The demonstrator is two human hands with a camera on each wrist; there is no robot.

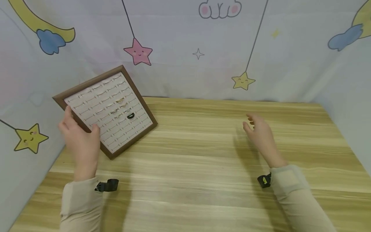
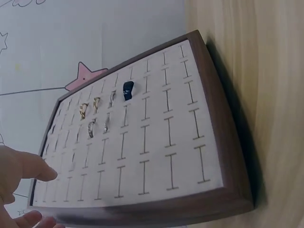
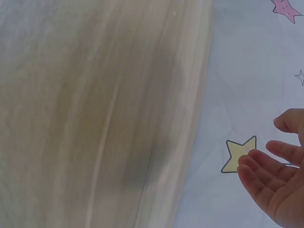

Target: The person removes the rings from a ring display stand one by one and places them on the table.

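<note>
1. Ring display tray (image 1: 105,111), brown wooden frame with a white slotted insert, sits at the far left of the worktop (image 1: 203,167). It is tilted up, its far edge towards the backdrop (image 1: 185,48).
2. Only a few rings (image 2: 95,116) sit in the slots, among them one dark ring (image 2: 128,90), clustered mid-tray. Risk: tipped steeper or jolted, they could slip out of their slots.
3. Left hand (image 1: 81,138) grips the tray's near-left frame edge, thumb on top of the insert and fingers (image 2: 28,166) curled at the rim. Risk: a one-sided hold on a tilted tray, which could pivot or drop flat on the worktop.
4. Right hand (image 1: 261,133) hovers over bare worktop, well apart from the tray, fingers (image 3: 266,166) loosely spread and holding nothing. It gives the tray no support.
5. Backdrop cloth lies just behind the tray. Risk: the frame corner could snag or push into it.
</note>
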